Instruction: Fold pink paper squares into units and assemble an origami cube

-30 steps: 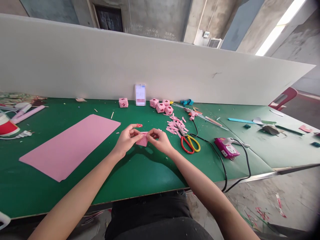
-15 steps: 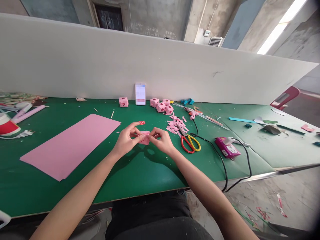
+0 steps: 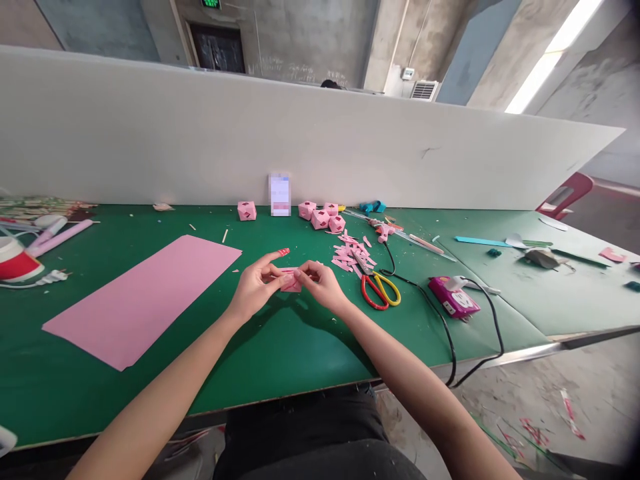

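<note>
Between both hands is a small folded piece of pink paper (image 3: 291, 285), held just above the green table. My left hand (image 3: 256, 285) pinches its left side, index finger stretched out past it. On the other side, my right hand (image 3: 320, 285) grips the paper between thumb and fingers. The fingers cover much of its shape. Beyond the hands stand several pink paper cubes with diamond-shaped openings, one alone (image 3: 247, 211) and a cluster (image 3: 321, 219). Scissors with red and yellow handles (image 3: 380, 291) lie right of my right hand, their blades over pink paper scraps (image 3: 350, 253).
A large pink sheet (image 3: 145, 300) covers part of the table at left. A phone (image 3: 280, 195) leans on the white partition (image 3: 200, 133). At right are a pink glue gun (image 3: 385, 232), a purple power socket (image 3: 454, 297) and its black cable. A red-and-white cup-like object (image 3: 19, 260) is far left.
The pink paper has shifted slightly between my fingers, and both hands have drawn a little closer around it. The camera view has tilted up slightly.
</note>
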Tool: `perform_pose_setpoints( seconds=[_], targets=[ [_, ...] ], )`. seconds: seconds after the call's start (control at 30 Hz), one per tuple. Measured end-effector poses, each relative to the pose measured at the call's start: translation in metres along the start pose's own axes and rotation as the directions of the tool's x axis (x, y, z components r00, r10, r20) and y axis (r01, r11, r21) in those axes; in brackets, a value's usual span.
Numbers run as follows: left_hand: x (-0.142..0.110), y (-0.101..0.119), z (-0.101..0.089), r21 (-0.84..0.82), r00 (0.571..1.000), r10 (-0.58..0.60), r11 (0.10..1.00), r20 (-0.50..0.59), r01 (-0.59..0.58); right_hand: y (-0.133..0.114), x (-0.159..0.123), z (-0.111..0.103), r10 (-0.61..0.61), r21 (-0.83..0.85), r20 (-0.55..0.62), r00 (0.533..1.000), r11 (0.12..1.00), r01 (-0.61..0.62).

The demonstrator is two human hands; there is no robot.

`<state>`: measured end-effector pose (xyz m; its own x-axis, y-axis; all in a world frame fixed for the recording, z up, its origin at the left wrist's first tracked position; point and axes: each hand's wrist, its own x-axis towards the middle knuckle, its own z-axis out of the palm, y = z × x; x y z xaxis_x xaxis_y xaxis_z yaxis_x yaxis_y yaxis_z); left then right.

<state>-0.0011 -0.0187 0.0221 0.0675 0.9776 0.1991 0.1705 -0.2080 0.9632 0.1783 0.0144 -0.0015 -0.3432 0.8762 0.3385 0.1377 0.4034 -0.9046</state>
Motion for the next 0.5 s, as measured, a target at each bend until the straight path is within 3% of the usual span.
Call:
perform_pose_setpoints(
  seconds=[0.5],
  targets=[
    [0.0036,-0.0057,0.0017,0.01,0.995,-0.068,0.998,-0.071,0.069,0.0056,0.0029,0.0052,-0.01,-0.172,-0.016,1.0,0.985,0.007]
  ],
)
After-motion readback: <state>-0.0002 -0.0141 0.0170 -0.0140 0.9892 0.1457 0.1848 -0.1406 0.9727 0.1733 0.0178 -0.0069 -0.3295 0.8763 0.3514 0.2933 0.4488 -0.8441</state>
